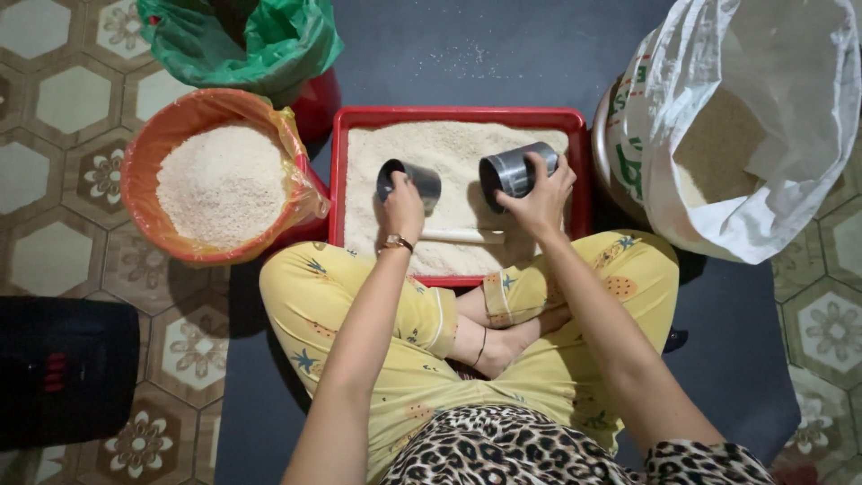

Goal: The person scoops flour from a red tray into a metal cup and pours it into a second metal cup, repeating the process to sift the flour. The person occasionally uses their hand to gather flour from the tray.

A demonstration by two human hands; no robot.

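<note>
Hands: left hand (403, 208) gripping a small metal cup (409, 180), right hand (539, 199) wrapped round a second metal cup (515, 170).
Position: both cups tipped on their sides, just above the rice in the red tray (458, 116).
Neighbours: orange-lined tub (220, 176) of rice left, white sack (750, 135) right.
Risk: grains could scatter over the tray rim if a cup swings wide; a loose grip may drop one.
</note>
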